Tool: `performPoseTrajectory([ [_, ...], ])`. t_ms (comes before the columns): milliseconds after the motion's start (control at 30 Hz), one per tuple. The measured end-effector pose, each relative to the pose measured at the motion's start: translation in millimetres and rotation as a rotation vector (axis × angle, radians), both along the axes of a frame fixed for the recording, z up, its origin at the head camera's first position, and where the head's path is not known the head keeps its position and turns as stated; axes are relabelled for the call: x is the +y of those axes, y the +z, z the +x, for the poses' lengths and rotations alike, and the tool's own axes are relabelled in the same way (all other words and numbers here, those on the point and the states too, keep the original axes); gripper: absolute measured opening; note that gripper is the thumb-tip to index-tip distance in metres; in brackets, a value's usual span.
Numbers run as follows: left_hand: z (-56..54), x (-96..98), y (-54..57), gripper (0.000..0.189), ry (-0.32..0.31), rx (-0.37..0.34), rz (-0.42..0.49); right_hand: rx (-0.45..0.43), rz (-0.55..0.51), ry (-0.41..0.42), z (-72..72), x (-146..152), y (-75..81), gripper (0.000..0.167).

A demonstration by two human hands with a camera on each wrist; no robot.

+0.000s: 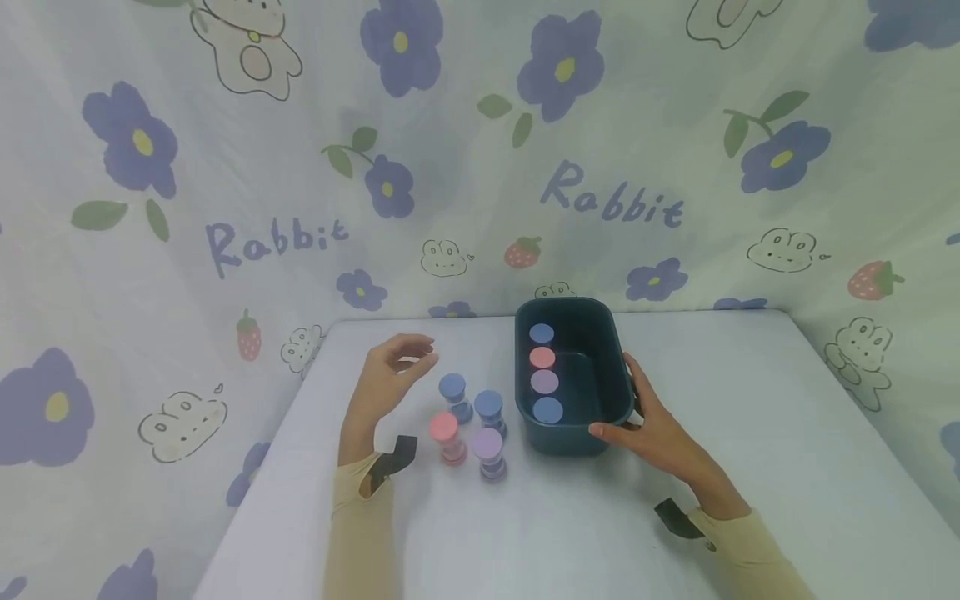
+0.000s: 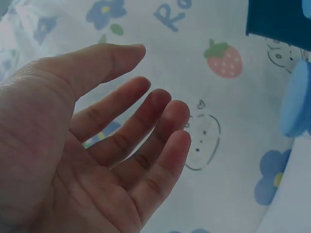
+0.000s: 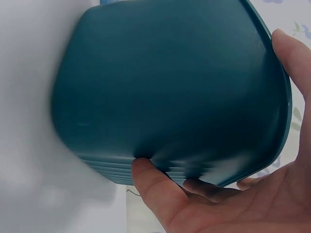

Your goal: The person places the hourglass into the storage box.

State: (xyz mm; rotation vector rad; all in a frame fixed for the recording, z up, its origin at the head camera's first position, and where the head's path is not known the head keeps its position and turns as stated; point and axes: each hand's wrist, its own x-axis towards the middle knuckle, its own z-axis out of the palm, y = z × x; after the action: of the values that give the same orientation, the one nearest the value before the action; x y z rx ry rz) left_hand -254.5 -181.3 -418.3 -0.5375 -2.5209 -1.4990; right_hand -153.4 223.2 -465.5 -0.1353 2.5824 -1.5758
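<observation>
My left hand (image 1: 390, 373) hovers over the table's left side, fingers loosely bent and holding nothing. Just right of it, several small hourglasses stand upright: two blue ones (image 1: 452, 387), a pink one (image 1: 444, 428) and a purple one (image 1: 488, 446). A blue disc-shaped end (image 2: 295, 99) shows at the right edge of the left wrist view. With my right hand (image 1: 663, 437) I grip the near right corner of a dark teal bin (image 1: 570, 440), thumb at the rim and fingers along the ridged side. Blue, pink and purple round tops (image 1: 544, 382) line the bin's left inside; their lower parts are hidden.
The white table (image 1: 585, 533) ends at a patterned curtain (image 1: 465, 200) with flowers and rabbits, which hangs behind it and at both sides. Dark straps (image 1: 393, 457) circle both wrists over beige sleeves (image 1: 363, 533).
</observation>
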Motion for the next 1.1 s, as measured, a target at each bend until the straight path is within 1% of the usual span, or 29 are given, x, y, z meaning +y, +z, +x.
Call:
performPoseTrajectory([
  [133,-7.3,-4.5,-10.0,0.034,0.002,-0.056,0.008,0.008,-0.005,0.003,-0.5,0.0,-0.1,0.121],
  [367,-19.5,-7.7,-28.9,0.039,-0.051,-0.11,0.018,0.015,0.001,0.003,-1.4,2.3,-4.3,0.119],
  [533,-20.5,-8.4,-36.2,0.046,-0.078,-0.197,0.001,0.022,-0.004,0.01,-1.9,2.2,-4.3,0.118],
  [633,-20.0,-9.1,-39.3,0.05,-0.078,-0.254,-0.027,0.021,-0.012,0.012,-1.5,1.7,-4.1,0.118],
  [767,-20.4,-9.4,-44.1,0.054,-0.087,-0.3,-0.063,0.017,-0.015,0.013,-0.6,1.4,-4.0,0.117],
  [900,-21.3,-8.0,-46.8,0.055,-0.114,-0.319,-0.08,0.018,-0.006,0.013,-0.3,1.0,-3.5,0.118],
  [1100,-21.5,-5.8,-48.5,0.057,-0.164,-0.305,-0.14,0.022,0.0,0.01,-0.3,0.8,-2.7,0.117],
])
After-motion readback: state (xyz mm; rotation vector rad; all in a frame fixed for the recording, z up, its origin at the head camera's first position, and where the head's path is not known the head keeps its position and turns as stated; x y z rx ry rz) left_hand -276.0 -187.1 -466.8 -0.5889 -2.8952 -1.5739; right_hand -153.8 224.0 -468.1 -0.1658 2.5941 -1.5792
